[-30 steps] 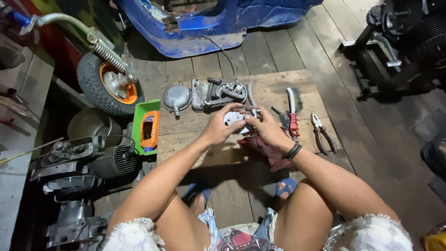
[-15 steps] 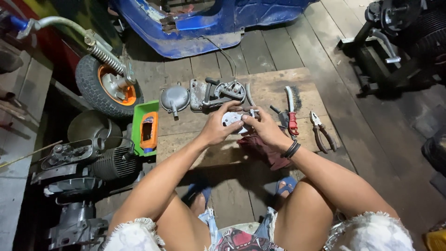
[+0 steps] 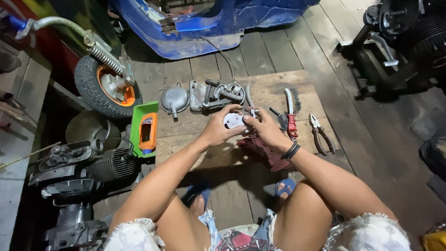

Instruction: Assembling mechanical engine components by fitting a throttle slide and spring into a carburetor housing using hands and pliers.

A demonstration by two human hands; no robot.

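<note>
Both hands meet over the wooden board [image 3: 260, 93] on the plank floor. The left hand [image 3: 217, 130] grips a small round grey metal part [image 3: 232, 121]; the right hand [image 3: 265, 131] closes its fingers on the part's right edge. A dark red rag [image 3: 260, 152] lies under the right wrist. Pliers [image 3: 321, 135] lie just right.

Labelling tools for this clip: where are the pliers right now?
Head view: the pliers lie on the wooden board, at its right edge, just right of the red-handled tool and beyond the right hand.
</note>
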